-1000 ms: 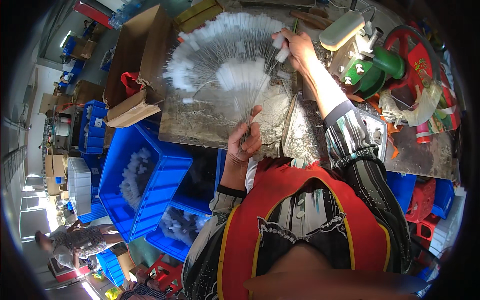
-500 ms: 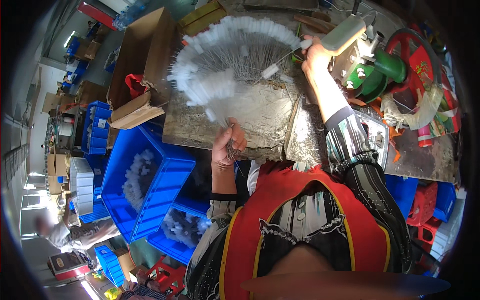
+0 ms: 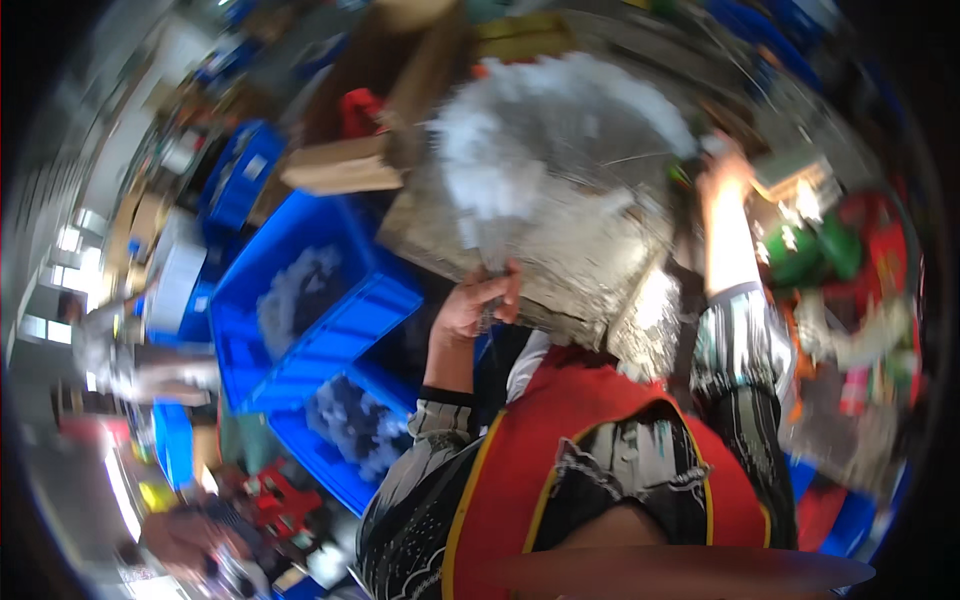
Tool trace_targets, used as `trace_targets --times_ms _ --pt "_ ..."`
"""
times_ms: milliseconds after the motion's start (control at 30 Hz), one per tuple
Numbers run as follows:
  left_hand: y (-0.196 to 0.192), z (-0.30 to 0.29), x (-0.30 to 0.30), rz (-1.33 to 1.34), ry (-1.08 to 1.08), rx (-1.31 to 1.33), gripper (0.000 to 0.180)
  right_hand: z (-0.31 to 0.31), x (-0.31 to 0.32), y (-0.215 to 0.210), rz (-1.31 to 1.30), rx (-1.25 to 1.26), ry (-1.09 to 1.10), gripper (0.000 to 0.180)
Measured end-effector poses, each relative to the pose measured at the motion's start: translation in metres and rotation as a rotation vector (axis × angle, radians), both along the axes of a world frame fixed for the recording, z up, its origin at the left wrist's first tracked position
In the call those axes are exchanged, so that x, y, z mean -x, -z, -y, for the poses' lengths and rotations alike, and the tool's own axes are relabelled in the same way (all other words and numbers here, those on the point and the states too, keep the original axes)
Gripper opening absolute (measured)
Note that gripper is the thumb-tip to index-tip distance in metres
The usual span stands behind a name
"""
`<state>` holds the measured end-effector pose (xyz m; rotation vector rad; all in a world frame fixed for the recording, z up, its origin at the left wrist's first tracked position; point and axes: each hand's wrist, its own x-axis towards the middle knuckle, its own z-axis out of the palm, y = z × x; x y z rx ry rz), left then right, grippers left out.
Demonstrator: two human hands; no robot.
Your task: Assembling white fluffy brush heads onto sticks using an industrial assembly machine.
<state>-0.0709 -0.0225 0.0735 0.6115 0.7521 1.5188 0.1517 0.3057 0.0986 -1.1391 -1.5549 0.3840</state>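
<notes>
My left hand (image 3: 476, 302), at the near edge of the worktable (image 3: 575, 250), is closed around the thin wire stems of a bunch of brushes (image 3: 492, 200) with white bristle heads. The heads point away from me and overlap a wide fan of similar brushes (image 3: 600, 95) lying on the table. At the right end of that fan, my right hand (image 3: 727, 175) is closed near a small white brush head (image 3: 715, 144), which appears to be between its fingers. Motion blur smears the fingertips.
A blue bin (image 3: 335, 345) with white-headed brushes stands left of the table, above another blue bin (image 3: 300, 445) of them. An open cardboard box (image 3: 345, 168) sits at the far left. Green-and-red machinery (image 3: 800, 250) stands at the right. A person (image 3: 110, 340) is at the far left.
The whole view has turned and shifted, so the table and bins sit farther right and blur. Both hands keep much the same places relative to the brushes.
</notes>
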Motion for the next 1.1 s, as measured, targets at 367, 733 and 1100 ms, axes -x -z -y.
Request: trace_targets --times_ms 367,733,1100 --pt "0.008 -0.039 -0.028 -0.137 -0.236 -0.020 0.015 0.136 0.044 -0.027 -0.369 0.527 -0.649 0.024" --pt "0.002 -0.048 -0.056 -0.213 -0.017 0.056 0.013 0.135 0.026 -0.024 -0.324 0.965 -0.617 0.046" --pt "-0.010 -0.037 -0.059 -0.169 0.042 0.036 0.032 0.111 0.016 -0.030 -0.686 0.684 -0.643 0.024"
